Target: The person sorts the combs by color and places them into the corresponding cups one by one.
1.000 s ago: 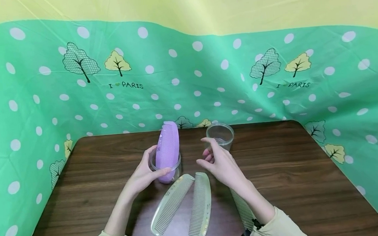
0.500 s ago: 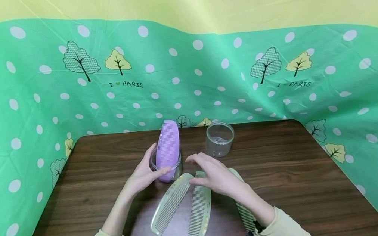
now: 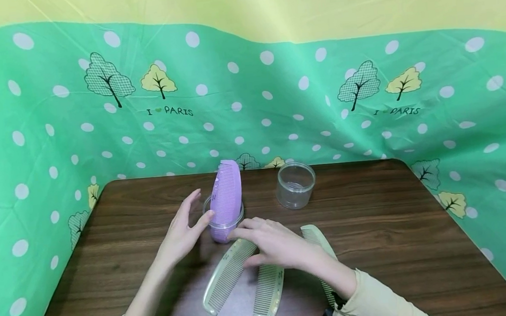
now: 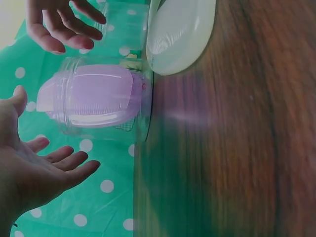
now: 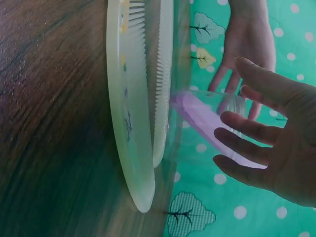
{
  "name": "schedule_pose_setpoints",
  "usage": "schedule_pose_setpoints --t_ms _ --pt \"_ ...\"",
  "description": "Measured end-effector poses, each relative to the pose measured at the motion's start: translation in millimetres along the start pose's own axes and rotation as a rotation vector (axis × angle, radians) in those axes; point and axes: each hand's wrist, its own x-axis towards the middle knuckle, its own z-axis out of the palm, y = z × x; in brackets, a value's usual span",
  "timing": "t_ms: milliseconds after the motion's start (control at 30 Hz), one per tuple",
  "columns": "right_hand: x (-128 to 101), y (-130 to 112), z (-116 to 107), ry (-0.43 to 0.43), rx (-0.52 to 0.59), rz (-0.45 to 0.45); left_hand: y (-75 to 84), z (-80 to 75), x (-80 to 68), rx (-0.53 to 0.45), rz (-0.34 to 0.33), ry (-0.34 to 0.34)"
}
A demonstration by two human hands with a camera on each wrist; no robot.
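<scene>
Nearest, three pale green curved combs are laid on a dark brown wood-grain table. Above two of them the right hand is held with fingers parted and loosely bent, nothing being gripped. The left hand, fingers and thumb widely parted, nothing grasped, is held just beside a clear round jar, in which a purple curved comb is stood, tilted. Farther back, a second clear jar is placed.

The table and cloth are viewed from above by the head camera, aimed forward and down. The purple comb in the jar is shared by both wrist views, taken low and close across the table, facing the cloth, turned sideways opposite ways.
</scene>
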Motion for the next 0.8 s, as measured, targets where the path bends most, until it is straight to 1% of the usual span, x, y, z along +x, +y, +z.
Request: schedule_pose_setpoints --t_ms 133,400,600,700,800 --pt "5 -4 3 -0.043 -0.023 -0.037 0.3 -5.0 -5.8 0.002 0.01 0.019" --pt "17 -11 13 -0.125 -0.091 -0.106 -1.0 -13.8 -20.8 -0.049 0.036 0.023" --pt "26 -13 19 -0.169 -0.14 -0.166 1.7 -18.9 -30.7 -0.032 0.06 0.038" --pt "30 -15 21 -0.195 -0.171 -0.2 2.3 -20.7 -35.0 -0.021 0.056 0.046" --pt "34 -16 22 -0.225 -0.196 -0.211 1.9 -20.8 -37.7 -0.016 0.049 0.045"
